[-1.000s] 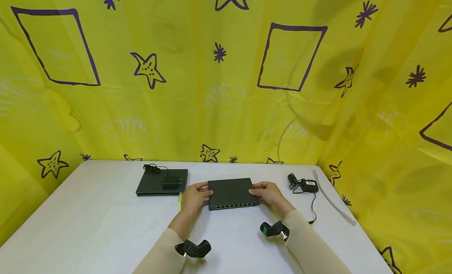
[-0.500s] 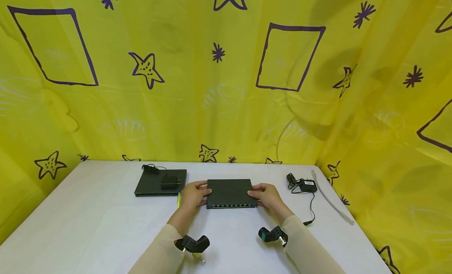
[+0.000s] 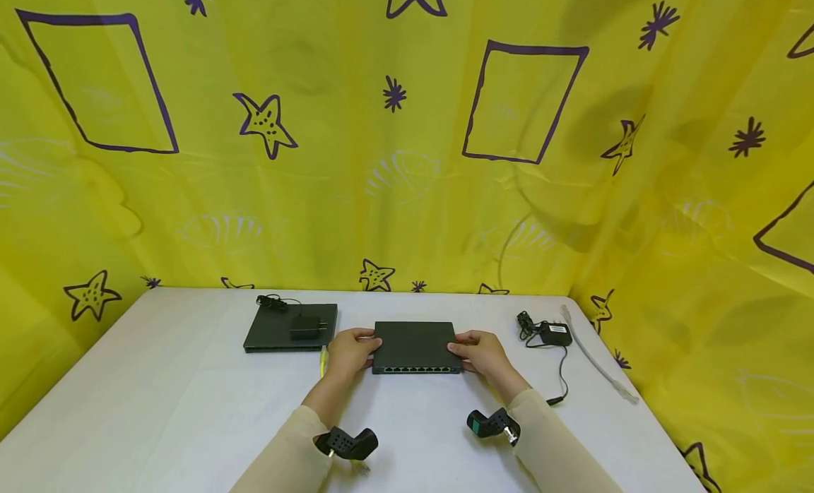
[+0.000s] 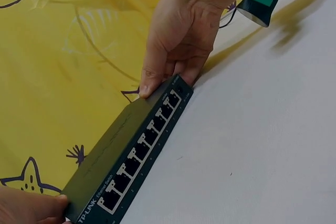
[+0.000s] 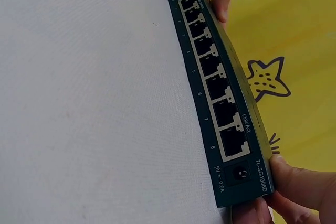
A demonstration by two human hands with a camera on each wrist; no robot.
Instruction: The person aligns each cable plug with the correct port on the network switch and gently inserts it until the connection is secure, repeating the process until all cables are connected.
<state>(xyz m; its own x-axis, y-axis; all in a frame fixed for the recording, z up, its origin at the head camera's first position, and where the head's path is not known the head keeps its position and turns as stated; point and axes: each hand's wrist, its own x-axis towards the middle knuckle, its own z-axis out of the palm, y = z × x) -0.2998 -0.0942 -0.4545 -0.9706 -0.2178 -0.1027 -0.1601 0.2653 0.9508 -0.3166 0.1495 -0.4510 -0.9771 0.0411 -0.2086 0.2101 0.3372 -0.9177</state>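
A dark Ethernet switch is at the middle of the white table, its row of ports facing the person. My left hand grips its left end, thumb on top and fingers beneath. On the opposite end, my right hand pinches it the same way. In the right wrist view, the ports of the Ethernet switch are all unfilled, and a round power socket sits near the right thumb. The left wrist view shows its TP-LINK lettering beside the left fingers.
Left of the hands lies another flat black box with a black power adapter on it. A yellow cable runs under the left arm. To the right are a second adapter with its cord and a pale grey cable. Yellow curtain hangs behind.
The Ethernet switch was slightly tilted a second ago and now lies straighter, its front edge a little higher in view. Both hands keep their hold on it.
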